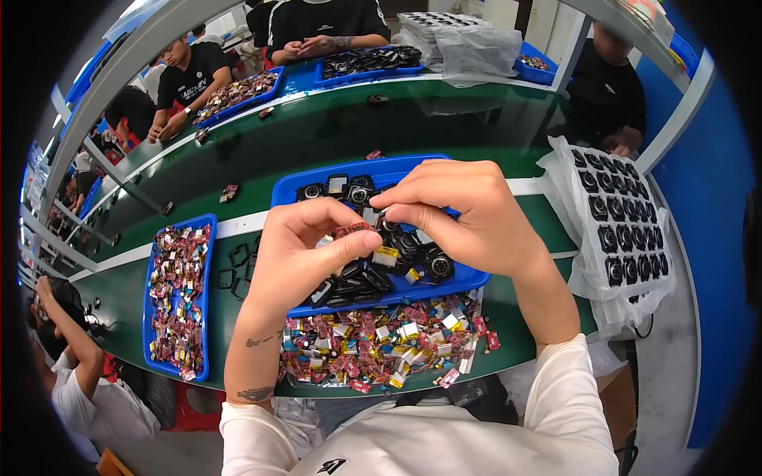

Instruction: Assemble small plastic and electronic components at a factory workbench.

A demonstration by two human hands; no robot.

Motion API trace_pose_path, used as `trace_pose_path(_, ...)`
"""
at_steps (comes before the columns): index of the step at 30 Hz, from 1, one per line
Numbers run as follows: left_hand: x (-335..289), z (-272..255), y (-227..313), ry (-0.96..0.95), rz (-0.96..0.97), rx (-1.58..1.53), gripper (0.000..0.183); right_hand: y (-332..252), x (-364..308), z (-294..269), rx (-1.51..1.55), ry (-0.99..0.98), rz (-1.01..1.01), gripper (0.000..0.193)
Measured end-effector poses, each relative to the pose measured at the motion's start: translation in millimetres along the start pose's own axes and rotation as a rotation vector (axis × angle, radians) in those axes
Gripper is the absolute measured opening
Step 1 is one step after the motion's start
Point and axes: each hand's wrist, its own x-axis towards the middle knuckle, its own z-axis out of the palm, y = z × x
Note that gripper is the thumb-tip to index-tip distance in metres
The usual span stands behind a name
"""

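Observation:
In front of me, both my hands meet above a blue tray (397, 164) that holds black watch cases (361, 284), some with round sensor backs. My left hand (305, 246) pinches a small red circuit board (349, 229) between thumb and fingers. Close by, a silver-and-yellow battery (386, 255) shows below the fingertips; whether it is joined to the board I cannot tell. My right hand (460, 210) is closed in a pinch beside the board, on a small dark piece too hidden to name. Between the tray and my body lies a heap of red boards with batteries (389, 341).
Left of me stands a long blue tray (208, 317) full of boards, with several black frames (238, 255) beside it. At right, white plastic-covered trays (559, 186) hold rows of watch cases. Beyond runs a green belt (309, 131) with scattered parts; co-workers sit across it, under metal posts.

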Motion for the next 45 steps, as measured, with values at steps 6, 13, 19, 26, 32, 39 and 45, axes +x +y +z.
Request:
trace_pose_path(6,2,7,10,0.178,0.311,0.521,0.011,-7,-2,-2,0.198,-0.069,0.412,0.009)
trace_pose_path(13,1,0,7,0.19,0.201,0.038,0.007,-13,6,-9,0.592,-0.035,0.581,0.013)
trace_pose_path(19,-2,2,11,0.194,0.109,0.035,0.009,-12,0,0,0.568,-0.011,0.475,0.012)
trace_pose_path(26,0,3,11,0.18,0.063,-0.011,0.011,-8,-3,7,0.497,0.017,0.434,0.006)
trace_pose_path(32,1,-4,5,-0.012,0.005,-0.169,0.015,-5,-4,11,0.809,-0.135,0.436,0.01)
trace_pose_path(39,-2,-10,12,0.055,0.072,-0.081,0.012,27,3,2,-0.138,-0.028,0.101,0.007)
trace_pose_path(45,-2,-10,14,0.076,0.083,-0.084,0.012,54,-12,2,-0.868,-0.223,0.338,0.013)
